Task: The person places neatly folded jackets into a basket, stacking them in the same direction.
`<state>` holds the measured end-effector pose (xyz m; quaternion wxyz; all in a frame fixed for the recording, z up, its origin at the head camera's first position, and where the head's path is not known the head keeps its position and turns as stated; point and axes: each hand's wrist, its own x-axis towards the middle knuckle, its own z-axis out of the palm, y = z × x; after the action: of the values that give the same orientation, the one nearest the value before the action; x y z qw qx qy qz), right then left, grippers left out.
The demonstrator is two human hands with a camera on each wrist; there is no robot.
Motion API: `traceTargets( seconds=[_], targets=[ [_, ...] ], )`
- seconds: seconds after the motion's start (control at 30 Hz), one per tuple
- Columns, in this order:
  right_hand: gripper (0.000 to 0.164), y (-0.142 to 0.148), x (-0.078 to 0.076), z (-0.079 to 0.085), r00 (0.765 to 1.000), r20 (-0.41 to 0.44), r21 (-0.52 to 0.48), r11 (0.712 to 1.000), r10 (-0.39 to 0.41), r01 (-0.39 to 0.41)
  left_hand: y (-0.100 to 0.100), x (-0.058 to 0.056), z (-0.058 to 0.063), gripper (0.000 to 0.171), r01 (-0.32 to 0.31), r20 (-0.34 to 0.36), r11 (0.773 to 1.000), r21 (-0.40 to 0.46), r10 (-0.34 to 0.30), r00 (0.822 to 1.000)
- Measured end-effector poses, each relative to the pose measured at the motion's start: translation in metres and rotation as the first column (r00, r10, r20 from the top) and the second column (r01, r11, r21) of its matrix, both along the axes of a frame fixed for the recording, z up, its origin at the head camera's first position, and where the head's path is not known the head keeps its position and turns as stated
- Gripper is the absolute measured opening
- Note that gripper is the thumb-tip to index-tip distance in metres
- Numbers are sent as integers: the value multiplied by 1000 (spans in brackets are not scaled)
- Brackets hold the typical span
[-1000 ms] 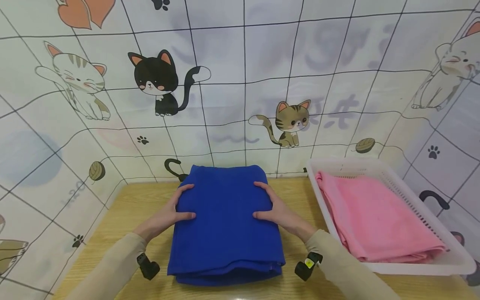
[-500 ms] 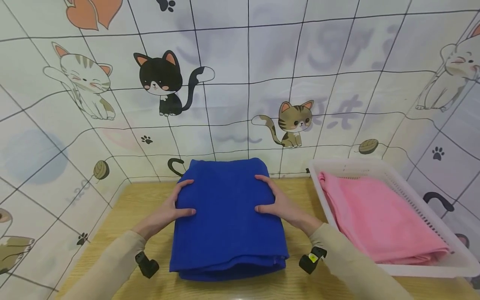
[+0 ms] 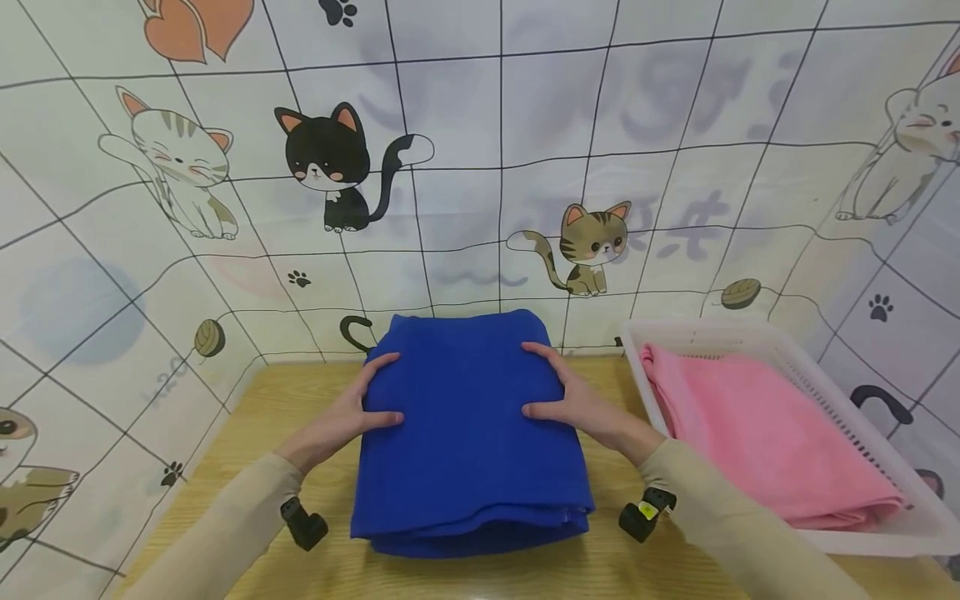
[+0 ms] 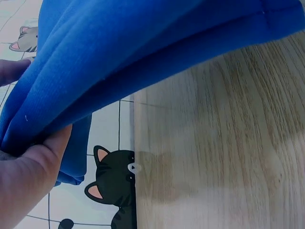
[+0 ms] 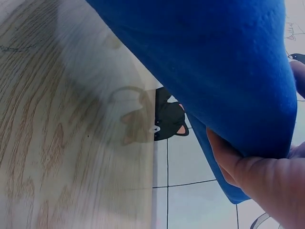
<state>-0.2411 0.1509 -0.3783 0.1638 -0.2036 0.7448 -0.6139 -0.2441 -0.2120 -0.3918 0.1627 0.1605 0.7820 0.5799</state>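
Observation:
A folded blue cloth (image 3: 468,417) is held between both hands above the wooden table, its layered open edge facing me. At its left side my left hand (image 3: 351,417) grips it, the thumb lying on top and other fingers partly hidden by the fabric. My right hand (image 3: 588,410) grips the opposite side in the same way. In the left wrist view, the blue cloth (image 4: 109,52) sags over the tabletop with a gap beneath it. The right wrist view also has the cloth (image 5: 214,71) raised off the wood, with fingers (image 5: 224,152) under its edge.
To the right stands a white plastic basket (image 3: 862,543) with a folded pink cloth (image 3: 780,442) in it. The wooden table (image 3: 300,383) meets a wall covering (image 3: 465,208) printed with cartoon cats behind and at the sides.
Both hands have raised the blue cloth a little and carried it slightly to the right, with the same grip. The head view has shifted slightly. The basket and pink cloth stay in place.

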Motion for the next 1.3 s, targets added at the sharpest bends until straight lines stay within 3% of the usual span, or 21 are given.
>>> traceTargets(
  seconds=[0.77, 1.3],
  targets=[
    [86, 33, 17, 17, 996, -49, 39, 996, -76, 78, 35, 0, 20, 88, 46, 2, 999, 27, -46, 999],
    [82, 62, 22, 24, 995, -60, 102, 991, -84, 90, 64, -3, 19, 86, 91, 5, 993, 80, -92, 996]
  ],
)
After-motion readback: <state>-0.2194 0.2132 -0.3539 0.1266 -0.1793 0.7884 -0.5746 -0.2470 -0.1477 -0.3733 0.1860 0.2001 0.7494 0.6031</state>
